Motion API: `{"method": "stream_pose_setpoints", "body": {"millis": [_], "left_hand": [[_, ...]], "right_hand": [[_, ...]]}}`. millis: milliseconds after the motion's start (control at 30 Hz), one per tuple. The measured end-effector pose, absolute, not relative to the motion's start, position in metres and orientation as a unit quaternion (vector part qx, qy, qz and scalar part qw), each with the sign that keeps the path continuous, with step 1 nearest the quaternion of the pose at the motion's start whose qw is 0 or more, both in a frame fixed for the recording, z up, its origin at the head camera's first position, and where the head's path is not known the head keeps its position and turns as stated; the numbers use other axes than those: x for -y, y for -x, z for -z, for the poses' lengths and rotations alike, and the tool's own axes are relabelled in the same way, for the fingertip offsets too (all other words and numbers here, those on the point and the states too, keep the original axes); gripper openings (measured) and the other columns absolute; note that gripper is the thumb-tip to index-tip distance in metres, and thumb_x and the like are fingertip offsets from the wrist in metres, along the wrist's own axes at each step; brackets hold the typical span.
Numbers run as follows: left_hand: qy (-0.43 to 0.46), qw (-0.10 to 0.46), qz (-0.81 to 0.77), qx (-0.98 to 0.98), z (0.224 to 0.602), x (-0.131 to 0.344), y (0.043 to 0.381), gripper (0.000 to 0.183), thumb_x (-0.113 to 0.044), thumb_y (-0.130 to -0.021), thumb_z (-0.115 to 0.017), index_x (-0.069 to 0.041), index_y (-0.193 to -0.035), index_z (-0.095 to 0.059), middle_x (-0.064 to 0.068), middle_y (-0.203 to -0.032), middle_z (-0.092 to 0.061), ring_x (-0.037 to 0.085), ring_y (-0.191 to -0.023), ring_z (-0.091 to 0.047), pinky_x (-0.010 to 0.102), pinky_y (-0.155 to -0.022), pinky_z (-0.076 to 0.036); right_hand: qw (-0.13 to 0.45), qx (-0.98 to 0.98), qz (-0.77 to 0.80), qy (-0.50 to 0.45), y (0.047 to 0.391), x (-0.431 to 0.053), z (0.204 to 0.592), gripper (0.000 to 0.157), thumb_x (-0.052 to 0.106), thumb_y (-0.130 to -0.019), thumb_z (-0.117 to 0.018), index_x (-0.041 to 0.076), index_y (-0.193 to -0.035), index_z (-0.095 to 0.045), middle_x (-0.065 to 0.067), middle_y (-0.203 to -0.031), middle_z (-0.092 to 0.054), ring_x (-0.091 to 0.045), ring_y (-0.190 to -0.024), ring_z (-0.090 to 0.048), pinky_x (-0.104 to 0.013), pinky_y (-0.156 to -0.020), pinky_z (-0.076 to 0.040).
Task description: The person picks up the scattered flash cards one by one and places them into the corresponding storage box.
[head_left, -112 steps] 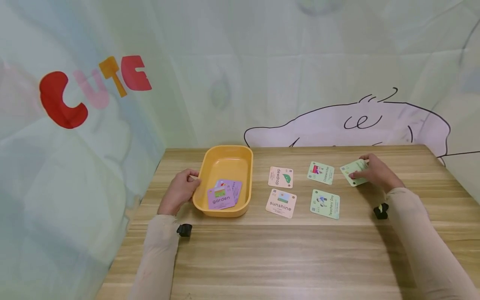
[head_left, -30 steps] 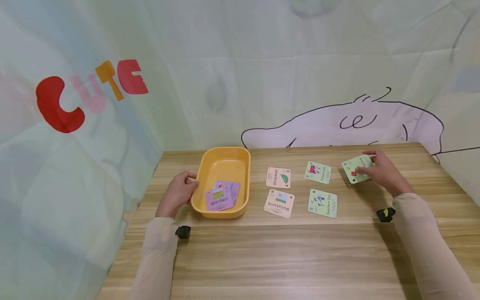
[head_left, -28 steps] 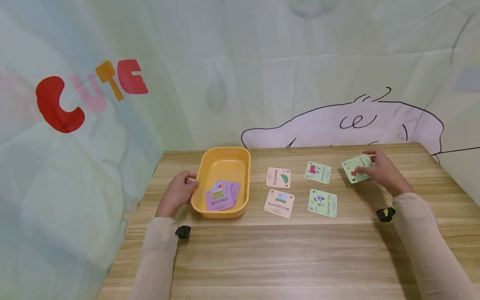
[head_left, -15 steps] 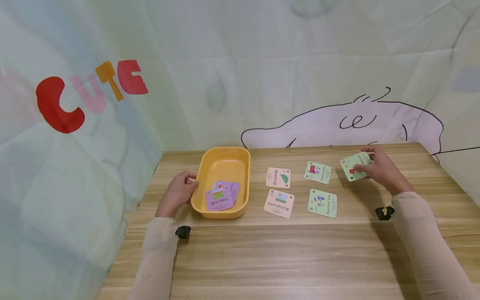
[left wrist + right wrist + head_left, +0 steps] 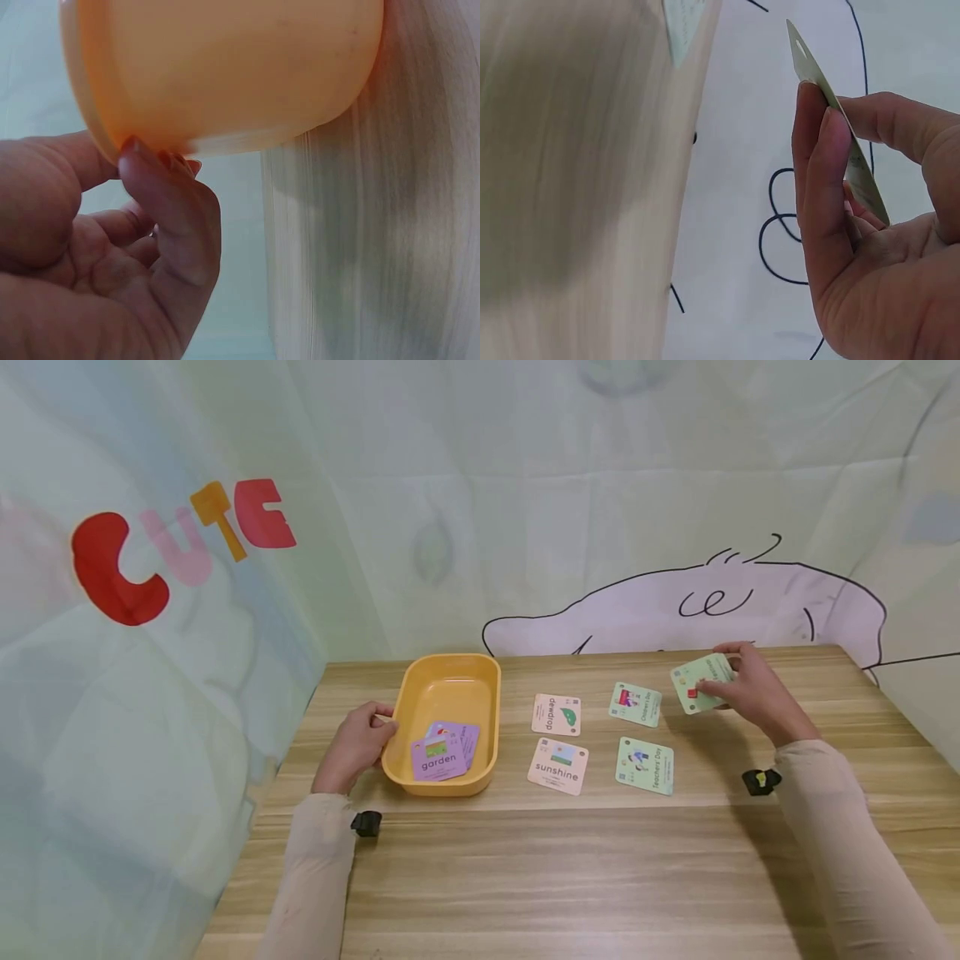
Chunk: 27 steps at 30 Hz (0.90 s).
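The right hand point(image 5: 759, 691) is pinching a green card point(image 5: 703, 672) between thumb and fingers, with only a narrow gap for the card's thickness. The card is sticking out to the left of that hand, its printed face showing to the head camera and the thumb covering part of the picture. It is being held clear of the table point(image 5: 525, 877), and the right wrist view is showing it nearly edge-on.

The left hand point(image 5: 356, 745) is gripping the rim of a yellow tray point(image 5: 450, 692), which is sitting just to the right of that hand. Inside the tray, toward its near end, a purple garden card point(image 5: 438, 757) is overlapping a 2nd purple card point(image 5: 469, 742).

Between the 2 hands, 4 cards are lying flat in 2 columns. The Children's Day card point(image 5: 635, 704) is resting nearest the right hand, just to its left; the Teachers' Day card point(image 5: 645, 766) is lying on the person's side of it. Farther left of the right hand, closer to the tray, the dewdrop card point(image 5: 557, 715) and the sunshine card point(image 5: 558, 766) are forming the other column.
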<state>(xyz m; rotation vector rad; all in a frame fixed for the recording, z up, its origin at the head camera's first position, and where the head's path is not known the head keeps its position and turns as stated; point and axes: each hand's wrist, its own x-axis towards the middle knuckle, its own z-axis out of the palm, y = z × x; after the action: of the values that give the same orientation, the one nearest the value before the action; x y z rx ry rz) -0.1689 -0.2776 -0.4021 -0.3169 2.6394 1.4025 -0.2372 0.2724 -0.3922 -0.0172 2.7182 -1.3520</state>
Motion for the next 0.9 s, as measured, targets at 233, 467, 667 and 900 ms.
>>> {"method": "stream_pose_setpoints", "body": {"millis": [233, 467, 667, 900], "left_hand": [[0.106, 0.067, -0.468, -0.875, 0.402, 0.278, 0.169, 0.036, -0.018, -0.105, -0.052, -0.002, -0.136, -0.053, 0.012, -0.099, -0.050, 0.022, -0.073, -0.057, 0.030, -0.059, -0.055], [0.101, 0.067, -0.468, -0.875, 0.402, 0.278, 0.169, 0.035, -0.017, -0.105, -0.052, -0.001, -0.136, -0.053, 0.012, -0.098, -0.049, 0.022, -0.071, -0.057, 0.032, -0.059, -0.055], [0.103, 0.068, -0.467, -0.876, 0.401, 0.277, 0.169, 0.035, -0.017, -0.105, -0.051, -0.001, -0.136, -0.053, 0.012, -0.098, -0.048, 0.021, -0.070, -0.056, 0.030, -0.059, -0.054], [0.107, 0.070, -0.473, -0.872, 0.400, 0.277, 0.169, 0.035, -0.017, -0.104, -0.052, -0.001, -0.136, -0.053, 0.012, -0.099, -0.050, 0.022, -0.073, -0.058, 0.029, -0.058, -0.054]], "right_hand": [[0.047, -0.893, 0.448, 0.006, 0.236, -0.261, 0.385, 0.083, 0.019, -0.097, -0.069, 0.000, -0.158, -0.015, -0.038, -0.159, -0.019, -0.045, -0.121, -0.052, -0.029, -0.074, -0.060], [0.048, -0.889, 0.454, 0.012, 0.234, -0.253, 0.382, 0.083, 0.020, -0.098, -0.069, 0.001, -0.158, -0.015, -0.038, -0.157, -0.023, -0.045, -0.119, -0.054, -0.030, -0.074, -0.060], [0.045, -0.885, 0.462, 0.021, 0.234, -0.243, 0.378, 0.081, 0.018, -0.097, -0.070, 0.002, -0.156, -0.018, -0.036, -0.154, -0.032, -0.041, -0.113, -0.059, -0.030, -0.074, -0.060], [0.043, -0.883, 0.467, 0.028, 0.234, -0.233, 0.373, 0.080, 0.019, -0.096, -0.071, 0.004, -0.156, -0.020, -0.033, -0.147, -0.041, -0.038, -0.109, -0.061, -0.031, -0.074, -0.060]]}}
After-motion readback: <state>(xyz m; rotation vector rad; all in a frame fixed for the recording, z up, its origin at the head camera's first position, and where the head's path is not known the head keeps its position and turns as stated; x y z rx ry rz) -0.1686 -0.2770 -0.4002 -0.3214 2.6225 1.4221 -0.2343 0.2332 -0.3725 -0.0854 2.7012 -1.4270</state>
